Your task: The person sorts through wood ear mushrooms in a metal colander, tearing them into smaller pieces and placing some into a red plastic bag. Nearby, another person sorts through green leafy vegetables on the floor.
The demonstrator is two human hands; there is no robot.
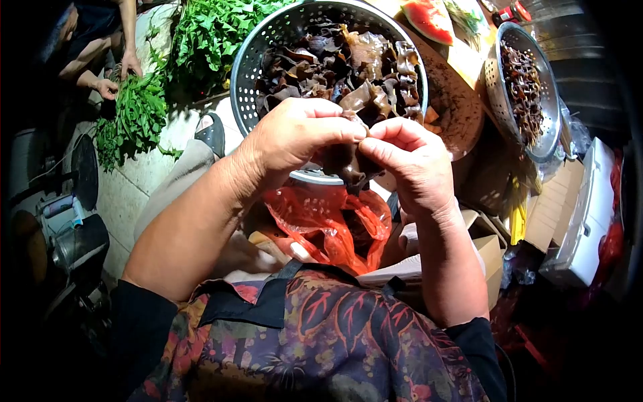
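Observation:
Between my two hands is a dark brown piece of wood ear mushroom (353, 167), hanging down over the near rim of a metal colander. My left hand (298, 130) pinches it with thumb and fingertips. From the other side my right hand (410, 157) grips it the same way, the fingertips of both hands almost meeting. The perforated colander (248, 70) holds a heap of wood ear mushrooms (315, 63). Below my hands, a red plastic bag (301, 214) lies open in my lap, with something dark inside that I cannot make out.
At the upper left, another person's hands (117, 77) touch leafy greens (137, 114), near a larger green pile (221, 33). A second colander (495, 80) of dark pieces stands at right. Behind are a watermelon piece (429, 19), a cardboard box (552, 208) and a white foam box (589, 214).

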